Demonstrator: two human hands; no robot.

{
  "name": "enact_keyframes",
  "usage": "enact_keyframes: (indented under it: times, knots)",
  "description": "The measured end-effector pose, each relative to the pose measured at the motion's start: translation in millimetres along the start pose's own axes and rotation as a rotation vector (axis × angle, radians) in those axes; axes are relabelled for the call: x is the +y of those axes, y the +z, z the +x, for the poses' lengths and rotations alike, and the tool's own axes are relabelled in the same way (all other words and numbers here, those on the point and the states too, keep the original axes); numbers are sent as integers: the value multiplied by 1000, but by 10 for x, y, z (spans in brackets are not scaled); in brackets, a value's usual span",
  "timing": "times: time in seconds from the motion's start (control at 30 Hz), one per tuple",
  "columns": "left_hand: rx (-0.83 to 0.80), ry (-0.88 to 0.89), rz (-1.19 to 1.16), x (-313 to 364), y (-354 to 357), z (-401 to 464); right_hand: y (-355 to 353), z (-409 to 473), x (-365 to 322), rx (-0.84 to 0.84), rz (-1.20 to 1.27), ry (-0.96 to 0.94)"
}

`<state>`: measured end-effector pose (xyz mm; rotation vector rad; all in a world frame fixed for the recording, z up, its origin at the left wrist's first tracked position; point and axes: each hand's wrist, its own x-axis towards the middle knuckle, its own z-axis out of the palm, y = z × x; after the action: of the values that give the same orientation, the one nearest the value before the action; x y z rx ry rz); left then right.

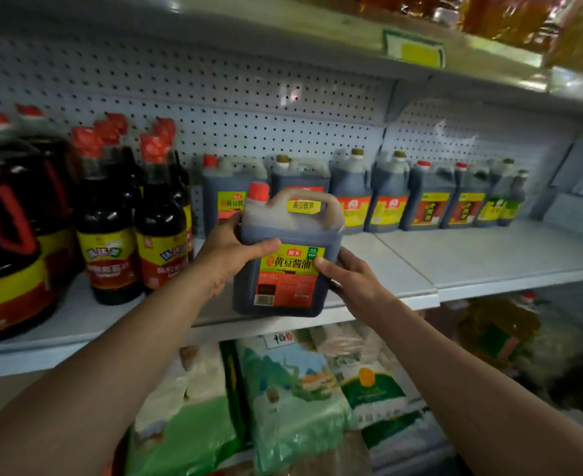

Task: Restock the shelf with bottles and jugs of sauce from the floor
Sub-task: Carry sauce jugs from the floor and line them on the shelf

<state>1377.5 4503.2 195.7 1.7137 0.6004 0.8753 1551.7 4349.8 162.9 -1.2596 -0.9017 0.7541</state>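
Both hands are on the jug (288, 255) here, a square jug of dark soy sauce with a red cap, a moulded handle on top and a yellow-and-red label facing us. The left hand (230, 250) grips the jug's left side, thumb laid across the front just above the label, fingers curled round behind. The right hand (350, 278) holds the jug's lower right corner, thumb pressing the label's right edge. The jug's base sits at the front lip of the white shelf (489, 255); whether it rests fully on the board or is just above it, I can't tell.

Directly behind the jug, against the pegboard back wall (249, 108), stands a row of similar jugs (369, 197), running off to the jug's right and getting smaller toward the far end. To the jug's left stand tall dark bottles (159, 218) with red caps and yellow-red labels, and further left again a big dark jug with a red handle (7, 235), blurred at the frame's edge. Below the jug, on the level underneath, lie green-and-white bags (293, 389). Above the jug, the upper shelf edge carries a yellow price tag (417, 51).
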Motion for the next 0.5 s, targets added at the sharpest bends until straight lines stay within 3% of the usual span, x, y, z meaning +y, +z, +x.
enact_keyframes:
  times: [0.3,0.5]
  knots:
    - [115,21,57,-629,-370,580,166,1006,185,-159,-245,83]
    - [463,35,201,-801,-237,799,326,1524,275,-199,-290,91]
